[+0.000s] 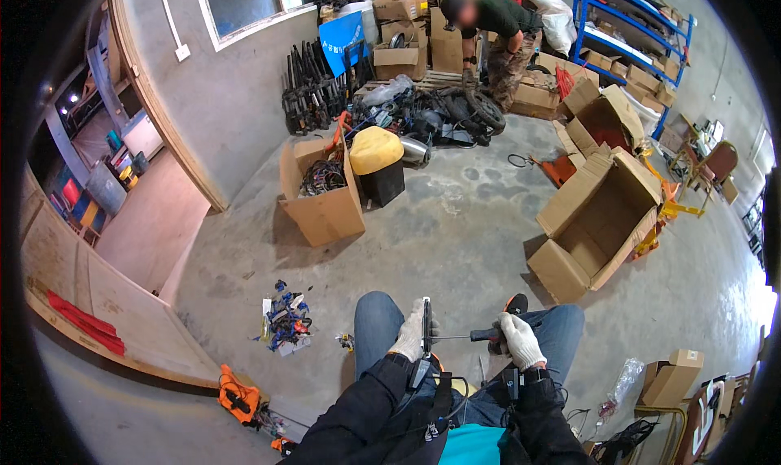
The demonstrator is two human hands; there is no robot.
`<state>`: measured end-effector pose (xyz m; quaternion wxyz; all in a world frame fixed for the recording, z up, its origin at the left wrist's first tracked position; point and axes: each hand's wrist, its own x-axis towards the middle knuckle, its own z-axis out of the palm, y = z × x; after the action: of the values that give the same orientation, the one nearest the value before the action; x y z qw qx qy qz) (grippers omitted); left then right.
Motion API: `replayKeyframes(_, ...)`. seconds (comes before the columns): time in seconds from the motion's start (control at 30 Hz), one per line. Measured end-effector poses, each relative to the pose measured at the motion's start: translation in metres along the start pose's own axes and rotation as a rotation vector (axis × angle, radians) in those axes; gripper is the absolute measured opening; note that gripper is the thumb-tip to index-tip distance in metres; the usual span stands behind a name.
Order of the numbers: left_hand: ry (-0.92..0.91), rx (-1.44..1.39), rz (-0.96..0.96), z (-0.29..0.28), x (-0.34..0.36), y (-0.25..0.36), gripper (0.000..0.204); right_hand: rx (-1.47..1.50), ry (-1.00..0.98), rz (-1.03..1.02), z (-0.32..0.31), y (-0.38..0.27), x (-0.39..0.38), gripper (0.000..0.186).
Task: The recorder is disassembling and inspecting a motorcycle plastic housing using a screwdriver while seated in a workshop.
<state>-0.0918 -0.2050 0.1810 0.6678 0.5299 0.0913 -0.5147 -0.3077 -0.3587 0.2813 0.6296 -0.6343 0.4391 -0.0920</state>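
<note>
Both my hands wear white knit gloves and are held over my lap, between my knees. My left hand [408,336] is closed round a narrow dark part with a pale edge [426,322], held upright; its exact kind is not clear. In my right hand [521,340] is a screwdriver [485,335], gripped by its dark handle. Its thin metal shaft lies level and points left, with the tip at or very close to the dark part. Whether the tip sits in a screw is too small to see.
A pile of small cables and connectors [286,320] lies on the floor at left. Ahead stand a carton of cables [324,214] and a black bin with a yellow container [377,157]. An open carton [598,221] is at right. A person [500,38] bends over parts at the back.
</note>
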Motion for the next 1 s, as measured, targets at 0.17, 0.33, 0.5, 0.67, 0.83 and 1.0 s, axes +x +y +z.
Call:
replayKeyframes(0.17, -0.056, -0.034, -0.002, -0.007, 0.009, -0.004, 0.059, 0.130, -0.062, -0.107, -0.002, 0.015, 0.007, 0.032)
replayKeyframes(0.33, -0.048, -0.089, -0.014, -0.006, 0.009, -0.002, 0.059, 0.310, -0.157, -0.098, -0.002, 0.017, 0.007, 0.034)
replayKeyframes(0.5, -0.039, -0.113, -0.021, -0.004, 0.004, 0.000, 0.057, -0.069, -0.061, 0.028, 0.007, -0.013, -0.012, 0.034)
replayKeyframes(0.67, -0.026, -0.082, -0.008, -0.003, 0.001, -0.001, 0.057, -0.045, -0.042, 0.006, 0.003, -0.003, -0.004, 0.035)
replayKeyframes(0.83, -0.041, -0.083, -0.027, -0.002, 0.002, 0.000, 0.057, -0.027, -0.030, -0.270, 0.000, 0.022, 0.010, 0.033)
replayKeyframes(1.0, -0.060, -0.087, -0.014, -0.004, 0.003, -0.001, 0.057, 0.254, -0.181, -0.062, -0.007, 0.028, 0.013, 0.039)
